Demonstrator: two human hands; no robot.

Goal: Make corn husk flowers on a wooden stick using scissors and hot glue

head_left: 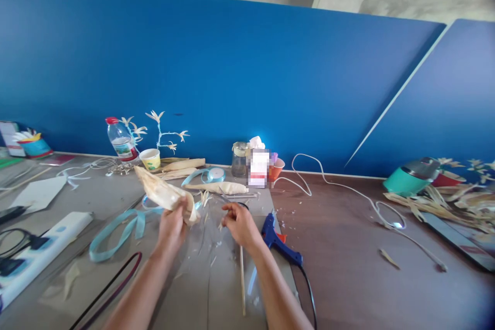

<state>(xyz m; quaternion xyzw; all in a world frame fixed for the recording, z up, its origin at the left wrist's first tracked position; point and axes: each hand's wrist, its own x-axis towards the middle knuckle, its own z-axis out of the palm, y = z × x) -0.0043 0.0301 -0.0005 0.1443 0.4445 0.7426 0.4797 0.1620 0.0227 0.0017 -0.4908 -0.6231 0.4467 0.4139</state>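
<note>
My left hand (174,224) is closed round a pale, dried corn husk (166,193), which is held up off the table with its pointed end to the upper left. To its right, my right hand (240,224) is closed on what look like scissors (224,197); a thin grey blade and part of a dark handle loop show, the rest hidden by the fingers. Another husk (222,187) lies behind the hands, beside a spool of light blue ribbon (215,174). A blue glue gun (276,242) rests right of my right hand, and a thin stick (243,283) lies below it.
On the left are a white power strip (46,252), a loop of blue ribbon (116,242) and a water bottle (122,144). A yellow cup (150,159) and a glass jar (240,160) stand along the blue partition (232,72). A white cable (348,191) crosses the brown tabletop.
</note>
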